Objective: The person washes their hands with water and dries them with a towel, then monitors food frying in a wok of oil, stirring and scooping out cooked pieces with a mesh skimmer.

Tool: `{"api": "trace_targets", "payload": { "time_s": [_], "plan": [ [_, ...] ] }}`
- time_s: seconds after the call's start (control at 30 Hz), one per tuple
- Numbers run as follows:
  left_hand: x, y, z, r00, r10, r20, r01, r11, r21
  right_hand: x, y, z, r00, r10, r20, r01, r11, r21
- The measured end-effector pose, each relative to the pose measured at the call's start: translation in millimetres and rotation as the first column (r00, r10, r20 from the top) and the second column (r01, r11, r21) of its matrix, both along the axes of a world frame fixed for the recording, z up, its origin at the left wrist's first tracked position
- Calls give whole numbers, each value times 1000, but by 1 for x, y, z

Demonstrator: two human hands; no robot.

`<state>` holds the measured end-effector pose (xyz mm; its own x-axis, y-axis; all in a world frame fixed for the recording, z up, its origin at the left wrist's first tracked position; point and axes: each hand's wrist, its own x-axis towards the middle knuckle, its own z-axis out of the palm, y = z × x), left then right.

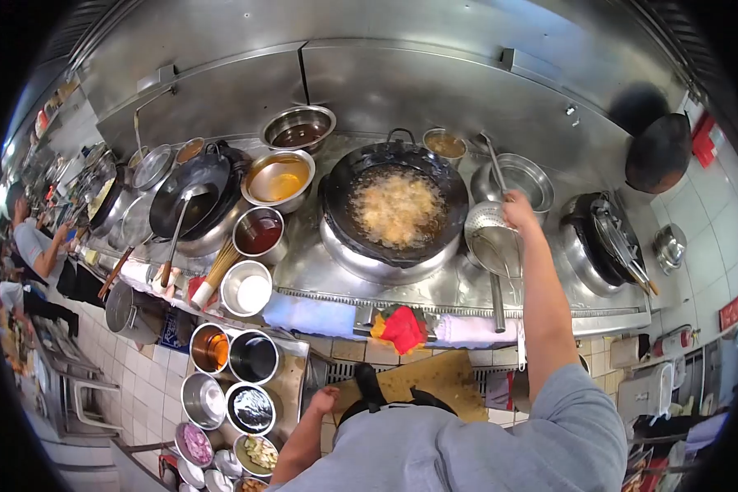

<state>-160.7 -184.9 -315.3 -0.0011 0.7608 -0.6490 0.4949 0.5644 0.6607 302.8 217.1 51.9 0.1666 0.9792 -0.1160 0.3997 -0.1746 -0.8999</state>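
My right hand is closed around a long-handled metal utensil. Its shaft points away towards the back of the range, and my fist hides where its other end joins. Below and beside the fist lies a perforated strainer, over a round metal container, with a handle reaching towards the front edge. Left of that hand, a black wok holds pale golden pieces in bubbling oil. Low by my body, my left hand is curled, with nothing visible in it, apart from the cookware.
Bowls of amber liquid and dark red sauce stand left of the wok. A second wok sits further left. At right are stacked pans. A red cloth lies along the front edge. Another person is far left.
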Motion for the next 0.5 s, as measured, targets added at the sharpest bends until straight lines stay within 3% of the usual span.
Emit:
{"api": "trace_targets", "payload": {
  "time_s": [0.03,0.07,0.1,0.13,0.17,0.2,0.23,0.27,0.3,0.33,0.37,0.4,0.43,0.5],
  "plan": [
    [7,-5,5,947,221,231,-223,975,-18,17,-17,-2,996,-37,-78,41,998,42],
    [5,-17,-10,945,229,233,-231,973,-19,36,-36,-6,985,-68,-157,81,994,78],
    [-3,-27,-35,983,129,133,-127,992,-25,57,-58,-9,863,5,-506,39,996,76],
    [3,-31,-50,999,31,42,-29,999,-34,79,-80,-10,623,81,-778,-12,996,94],
    [11,-36,-11,854,-394,-341,445,891,86,98,-96,-15,632,121,-765,-43,992,121],
    [25,-31,-8,868,-359,-343,420,900,118,115,-112,-26,467,45,-883,25,998,63],
    [31,-41,-3,849,-402,-343,442,896,46,124,-123,-36,269,-54,-962,79,996,-34],
    [33,-67,0,827,-452,-334,463,885,-49,125,-135,-36,791,-168,-588,184,982,-33],
    [34,-76,-30,746,-572,-341,563,815,-138,120,-149,-38,968,-250,25,249,968,34],
    [39,-82,-8,775,-545,-319,536,835,-126,122,-161,-48,972,-235,10,235,972,8],
    [54,-79,26,801,-521,-294,513,851,-112,131,-176,-57,969,-208,-133,212,977,18],
    [57,-82,27,858,-448,-250,454,890,-36,136,-187,-61,947,-175,-269,194,980,45],
    [64,-82,26,909,-369,-195,385,922,47,126,-210,-65,954,-204,-221,229,969,94],
    [84,-73,58,912,-372,-174,378,926,4,74,-274,-48,956,-192,-222,220,969,110]
  ]
}}
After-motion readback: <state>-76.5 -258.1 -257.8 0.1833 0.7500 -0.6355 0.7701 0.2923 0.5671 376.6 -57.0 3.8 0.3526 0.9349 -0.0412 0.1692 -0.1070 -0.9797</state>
